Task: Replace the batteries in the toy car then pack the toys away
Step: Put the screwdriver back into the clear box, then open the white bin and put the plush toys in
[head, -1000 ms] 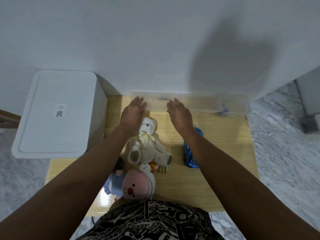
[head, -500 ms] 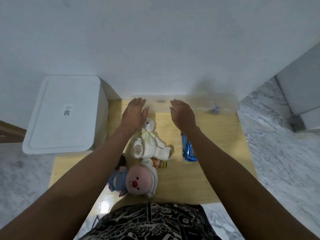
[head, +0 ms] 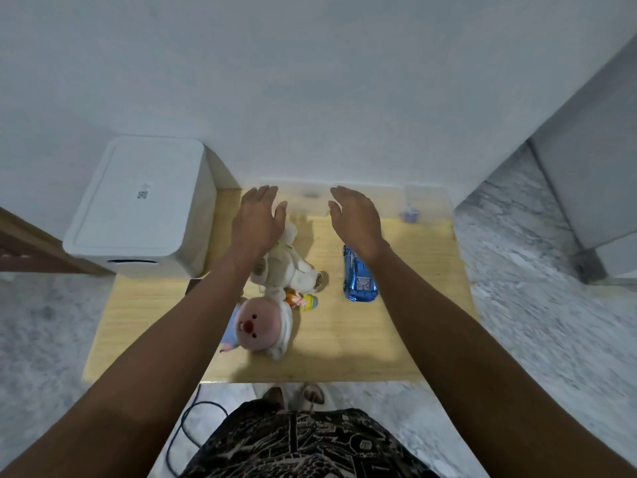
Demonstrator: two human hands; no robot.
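Note:
A shiny blue toy car (head: pixel 358 276) lies on the wooden table (head: pixel 406 305), just below my right wrist. A white teddy bear (head: pixel 293 267) lies under my left wrist, with a pink-faced plush (head: pixel 260 327) and a small orange and yellow figure (head: pixel 302 300) nearer to me. A clear plastic box (head: pixel 372 205) stands along the table's far edge against the wall. My left hand (head: pixel 259 220) and my right hand (head: pixel 356 219) hover flat above the table in front of the box, fingers spread, holding nothing.
A white lidded bin (head: pixel 138 208) stands at the table's left corner. A small blue item (head: pixel 410 215) shows through the clear box on the right. A cable (head: pixel 182 429) trails on the marble floor by my feet. A grey cabinet (head: pixel 593 188) stands to the right.
The view has pulled back and up, so more of the table and the floor show. Both hands stay flat and empty near the clear box, and have spread a little further apart.

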